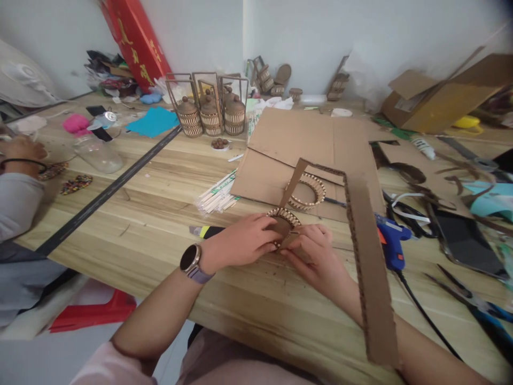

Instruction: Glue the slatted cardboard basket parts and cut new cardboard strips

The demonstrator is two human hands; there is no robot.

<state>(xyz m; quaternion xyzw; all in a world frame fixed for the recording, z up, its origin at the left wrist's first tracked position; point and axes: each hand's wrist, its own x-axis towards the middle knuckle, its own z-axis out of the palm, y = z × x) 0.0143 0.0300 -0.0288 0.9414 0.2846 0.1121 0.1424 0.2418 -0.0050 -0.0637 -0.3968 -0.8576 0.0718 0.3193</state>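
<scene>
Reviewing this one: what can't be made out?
In the head view:
Slatted ring, near side: mostly covered by the left hand and right hand.
Yellow-and-black tool: one end hidden behind the left hand.
Co-worker: mostly cut off by the left edge.
White bottle: print too blurred to read.

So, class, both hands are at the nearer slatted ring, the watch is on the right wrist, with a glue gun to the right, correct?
Wrong wrist: the head view shows the watch on the left wrist. The left hand and right hand are at the nearer slatted ring, with the glue gun to the right.
</scene>
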